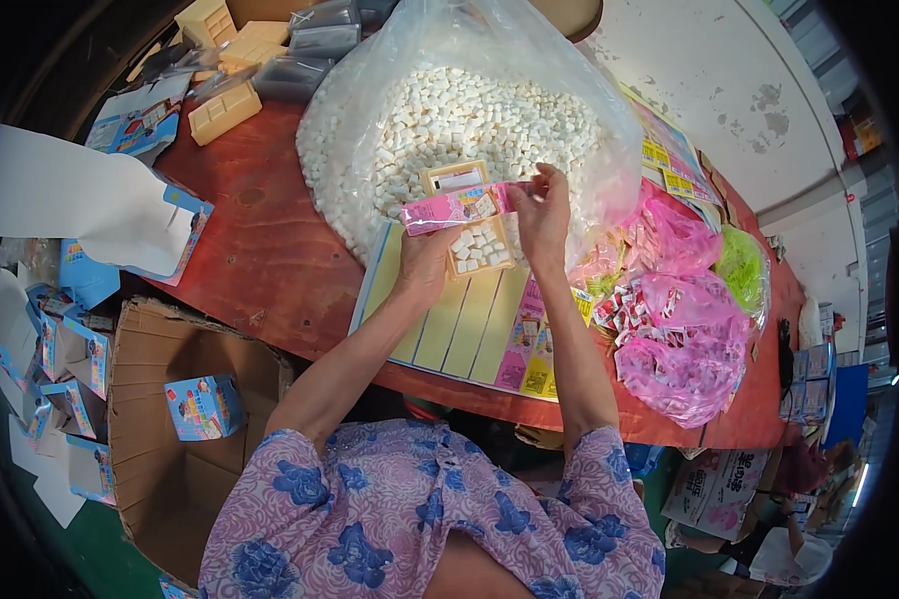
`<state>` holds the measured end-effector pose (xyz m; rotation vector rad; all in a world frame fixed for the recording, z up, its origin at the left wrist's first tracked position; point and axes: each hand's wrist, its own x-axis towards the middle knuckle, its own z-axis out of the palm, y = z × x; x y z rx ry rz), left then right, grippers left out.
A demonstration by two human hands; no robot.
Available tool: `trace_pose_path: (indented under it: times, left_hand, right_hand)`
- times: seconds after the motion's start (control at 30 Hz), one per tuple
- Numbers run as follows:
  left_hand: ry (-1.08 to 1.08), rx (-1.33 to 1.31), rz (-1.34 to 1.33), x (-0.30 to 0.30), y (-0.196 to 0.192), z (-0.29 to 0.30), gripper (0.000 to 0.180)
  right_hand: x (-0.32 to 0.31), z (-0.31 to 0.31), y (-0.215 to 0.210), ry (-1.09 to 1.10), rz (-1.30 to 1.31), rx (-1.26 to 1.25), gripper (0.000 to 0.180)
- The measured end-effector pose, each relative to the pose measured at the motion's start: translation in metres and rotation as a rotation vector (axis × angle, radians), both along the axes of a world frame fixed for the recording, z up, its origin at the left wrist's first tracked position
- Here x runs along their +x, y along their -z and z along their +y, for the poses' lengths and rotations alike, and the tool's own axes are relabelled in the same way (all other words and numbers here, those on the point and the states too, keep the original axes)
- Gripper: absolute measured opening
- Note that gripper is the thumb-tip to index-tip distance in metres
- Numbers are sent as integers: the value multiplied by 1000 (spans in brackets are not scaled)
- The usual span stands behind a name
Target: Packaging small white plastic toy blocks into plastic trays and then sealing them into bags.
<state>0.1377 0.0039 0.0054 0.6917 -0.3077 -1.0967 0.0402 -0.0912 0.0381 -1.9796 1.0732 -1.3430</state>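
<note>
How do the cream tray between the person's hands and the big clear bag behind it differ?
Size: the cream tray is small, while the clear bag is far larger.
Look: the tray is opaque with a firm rim; the bag is see-through, loose and creased.
Fill: the tray shows a few pieces, the bag a large heap.
Shared: both contain small white pieces.

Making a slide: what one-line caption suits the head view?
Left hand and right hand hold a pink packet over a cream tray of white pieces, near a clear bag of more.

Glossy pkt point(449, 211), matt cardbd box point(138, 399)
</note>
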Motion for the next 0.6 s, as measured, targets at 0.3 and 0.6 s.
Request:
trace_pose_path:
  times: [0.3, 0.6]
  left_hand:
    - [-20, -3, -93, -6, -6, 2, 24]
    - [125, 39, -253, 3, -8, -16, 29]
  right_hand:
    - [3, 27, -5, -100, 148, 84, 18]
    - [-22, 4, -15, -482, -371, 962, 13]
